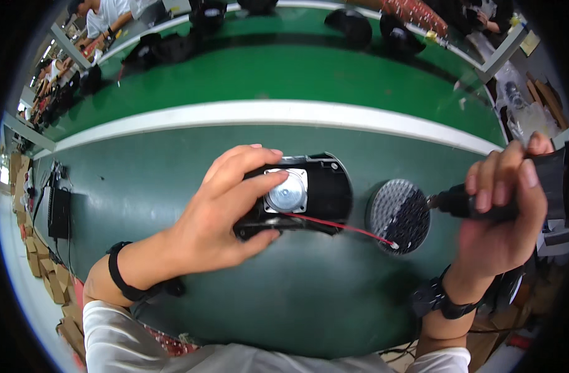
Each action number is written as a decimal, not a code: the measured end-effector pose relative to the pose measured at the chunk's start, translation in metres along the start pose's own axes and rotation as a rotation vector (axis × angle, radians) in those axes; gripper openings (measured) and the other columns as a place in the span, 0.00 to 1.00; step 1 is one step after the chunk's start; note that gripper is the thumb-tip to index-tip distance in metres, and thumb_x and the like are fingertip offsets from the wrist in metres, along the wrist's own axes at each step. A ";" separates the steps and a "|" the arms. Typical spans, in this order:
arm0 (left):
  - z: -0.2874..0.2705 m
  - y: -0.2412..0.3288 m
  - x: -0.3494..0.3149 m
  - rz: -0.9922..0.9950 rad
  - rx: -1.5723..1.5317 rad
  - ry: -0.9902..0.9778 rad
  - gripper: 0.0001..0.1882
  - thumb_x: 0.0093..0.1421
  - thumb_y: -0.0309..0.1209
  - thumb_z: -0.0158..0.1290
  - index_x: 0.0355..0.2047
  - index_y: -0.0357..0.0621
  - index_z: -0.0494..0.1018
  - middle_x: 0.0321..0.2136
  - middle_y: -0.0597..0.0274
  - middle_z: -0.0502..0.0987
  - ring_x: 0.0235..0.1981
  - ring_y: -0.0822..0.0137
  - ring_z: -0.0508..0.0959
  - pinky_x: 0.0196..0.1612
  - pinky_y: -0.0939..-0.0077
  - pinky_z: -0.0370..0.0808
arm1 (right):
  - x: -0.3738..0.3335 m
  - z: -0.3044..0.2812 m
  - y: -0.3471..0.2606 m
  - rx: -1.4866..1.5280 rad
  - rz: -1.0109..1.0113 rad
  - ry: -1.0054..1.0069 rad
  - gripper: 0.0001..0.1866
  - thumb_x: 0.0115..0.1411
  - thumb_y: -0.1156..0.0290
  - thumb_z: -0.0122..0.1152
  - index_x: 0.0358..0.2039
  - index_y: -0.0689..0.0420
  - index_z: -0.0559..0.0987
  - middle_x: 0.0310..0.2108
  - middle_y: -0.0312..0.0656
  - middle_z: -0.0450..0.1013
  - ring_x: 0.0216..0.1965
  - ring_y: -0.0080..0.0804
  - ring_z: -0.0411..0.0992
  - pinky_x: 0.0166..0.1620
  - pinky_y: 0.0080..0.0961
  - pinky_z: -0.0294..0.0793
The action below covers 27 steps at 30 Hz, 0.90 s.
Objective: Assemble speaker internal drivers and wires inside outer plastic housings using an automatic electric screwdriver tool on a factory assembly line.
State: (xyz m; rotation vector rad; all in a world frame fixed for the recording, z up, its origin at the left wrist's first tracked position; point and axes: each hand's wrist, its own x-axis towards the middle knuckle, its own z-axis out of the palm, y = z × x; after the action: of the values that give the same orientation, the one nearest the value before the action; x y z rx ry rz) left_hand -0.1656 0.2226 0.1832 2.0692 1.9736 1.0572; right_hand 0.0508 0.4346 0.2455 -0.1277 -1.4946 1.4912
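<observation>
My left hand (217, 208) is closed round the edges of a black plastic housing (330, 193), fingers on top and thumb at the near side. Set in the housing is a small speaker (286, 194) with a silver round back and a square frame. From it a red wire (349, 229) runs right to a white connector (394, 245), which lies over the rim of a round dish (386, 208). Black screws (415, 217) fill the dish's right part. My right hand (505, 202) grips a black electric screwdriver (455, 202) held sideways, its tip at the screws.
Beyond the green work table (278, 280) runs a white rail (284, 112), then a green conveyor belt (265, 74) with several black housings (348, 28). A black power adapter (58, 212) lies at the left. Cardboard boxes (54, 280) stand off the left edge. Other people sit far left.
</observation>
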 end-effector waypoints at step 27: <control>-0.005 0.038 0.003 -0.465 -0.260 -0.112 0.24 0.43 0.19 0.57 0.44 0.32 0.79 0.54 0.41 0.70 0.55 0.51 0.73 0.59 0.63 0.68 | 0.014 -0.059 0.009 0.305 0.097 -0.614 0.18 0.72 0.65 0.42 0.59 0.54 0.66 0.26 0.42 0.68 0.24 0.40 0.71 0.36 0.45 0.75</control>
State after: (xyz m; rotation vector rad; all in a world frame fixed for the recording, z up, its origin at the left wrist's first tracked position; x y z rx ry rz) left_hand -0.1362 0.2174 0.2075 1.4121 1.9942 1.0047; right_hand 0.0782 0.4875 0.2318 0.4872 -1.7168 1.9249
